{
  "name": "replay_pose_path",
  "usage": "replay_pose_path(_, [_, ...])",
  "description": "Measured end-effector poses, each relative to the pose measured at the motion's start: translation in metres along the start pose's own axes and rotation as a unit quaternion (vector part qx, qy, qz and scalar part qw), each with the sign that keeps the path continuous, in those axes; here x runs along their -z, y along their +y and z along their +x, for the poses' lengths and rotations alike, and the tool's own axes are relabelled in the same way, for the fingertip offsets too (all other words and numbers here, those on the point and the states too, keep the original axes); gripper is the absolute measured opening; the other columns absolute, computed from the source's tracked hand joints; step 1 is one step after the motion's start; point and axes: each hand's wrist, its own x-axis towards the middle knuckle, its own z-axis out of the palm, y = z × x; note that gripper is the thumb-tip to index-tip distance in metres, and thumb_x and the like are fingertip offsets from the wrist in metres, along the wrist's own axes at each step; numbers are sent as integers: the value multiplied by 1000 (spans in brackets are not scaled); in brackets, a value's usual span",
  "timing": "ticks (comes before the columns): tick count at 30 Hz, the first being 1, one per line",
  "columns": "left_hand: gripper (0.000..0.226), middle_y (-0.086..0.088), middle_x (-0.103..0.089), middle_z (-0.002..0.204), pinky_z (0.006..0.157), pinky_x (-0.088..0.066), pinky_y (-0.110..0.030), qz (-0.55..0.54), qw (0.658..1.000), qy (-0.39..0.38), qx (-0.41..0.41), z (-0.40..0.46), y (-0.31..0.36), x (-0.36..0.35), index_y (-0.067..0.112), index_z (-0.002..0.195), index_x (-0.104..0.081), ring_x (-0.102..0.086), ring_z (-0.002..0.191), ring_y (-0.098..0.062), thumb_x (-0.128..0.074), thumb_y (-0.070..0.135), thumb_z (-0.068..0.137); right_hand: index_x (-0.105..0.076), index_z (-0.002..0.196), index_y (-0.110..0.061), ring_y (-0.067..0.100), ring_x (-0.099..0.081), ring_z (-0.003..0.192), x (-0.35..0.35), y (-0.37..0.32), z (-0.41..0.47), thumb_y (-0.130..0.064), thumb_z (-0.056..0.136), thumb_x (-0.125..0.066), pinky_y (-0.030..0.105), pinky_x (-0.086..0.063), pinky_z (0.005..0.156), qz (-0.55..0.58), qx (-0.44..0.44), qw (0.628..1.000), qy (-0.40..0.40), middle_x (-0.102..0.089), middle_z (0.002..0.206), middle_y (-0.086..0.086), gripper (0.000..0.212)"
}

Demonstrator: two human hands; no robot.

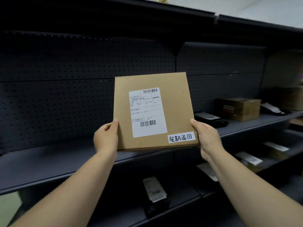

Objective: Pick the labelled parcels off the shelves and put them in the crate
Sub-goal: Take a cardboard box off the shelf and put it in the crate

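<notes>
A flat brown cardboard parcel (173,110) is held up in front of the dark shelving, face toward me. It carries a white shipping label with barcodes and a small white sticker with handwritten characters at its lower right corner. My left hand (105,138) grips its lower left edge, thumb on the front. My right hand (207,138) grips its lower right edge the same way. The crate is not in view.
A dark metal shelf (49,164) runs behind the parcel, backed by pegboard. On it to the right stand a brown box (242,109) and black mailer bags (208,118). Lower shelves hold more labelled parcels (154,189), (249,159).
</notes>
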Motion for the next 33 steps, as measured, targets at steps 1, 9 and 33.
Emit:
replay_pose_path(1, [24, 15, -62, 77, 54, -35, -22, -2, 1000, -10, 1, -10, 1, -18, 24, 82, -67, -52, 68, -2, -56, 44, 88, -72, 90, -11, 25, -73, 78, 19, -7, 3, -31, 81, -70, 37, -58, 72, -5, 2, 1000, 11, -76, 83, 9, 22])
replay_pose_path(9, [23, 13, -58, 79, 57, -36, -23, -29, 993, -117, 9, -98, 8, -159, 24, 87, -65, -51, 71, -6, -56, 45, 89, -71, 85, -14, 24, -72, 67, 174, -64, 9, -34, 78, -71, 38, -58, 63, -29, 16, 993, 112, -75, 77, 9, 20])
replay_pose_path(33, [23, 10, -61, 75, 71, -42, -30, -36, 916, -398, 43, -324, -16, -496, 25, 81, -64, -55, 71, -10, -56, 45, 88, -72, 85, -15, 14, -69, 60, 498, -130, -3, -31, 83, -66, 19, -47, 42, -98, 73, 905, 408, -75, 79, 4, 17])
